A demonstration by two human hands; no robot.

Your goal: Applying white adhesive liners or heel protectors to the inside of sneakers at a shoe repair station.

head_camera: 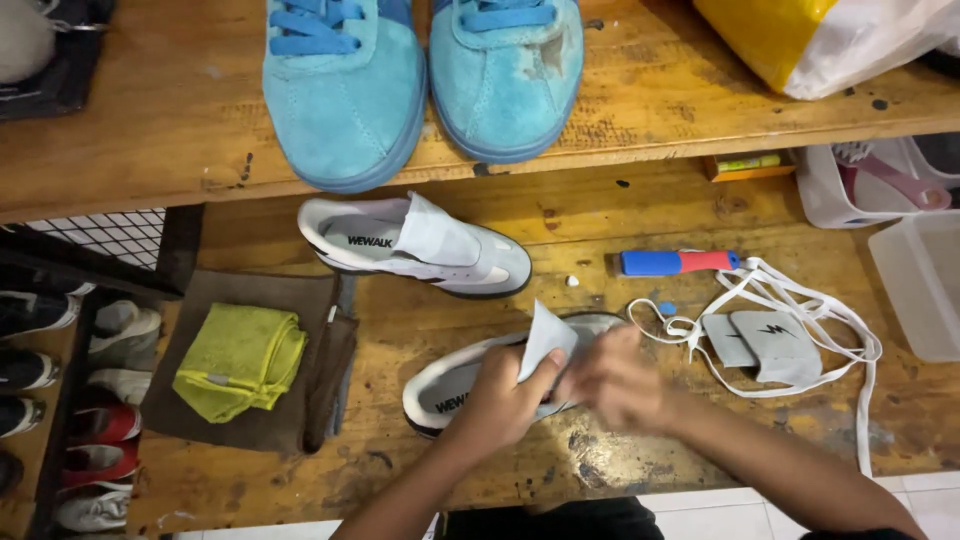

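Item: white sneaker (450, 385), near front edge of wooden bench (400, 330), both hands on it.
Left hand (500, 400) pinches its raised tongue (545, 340); right hand (615, 380) blurred, grasp cannot be told. Risk: shoe sliding off the front edge if tugged. Clear tub (920, 285), right edge: contents not visible. White basket (850, 185): a pink tool.
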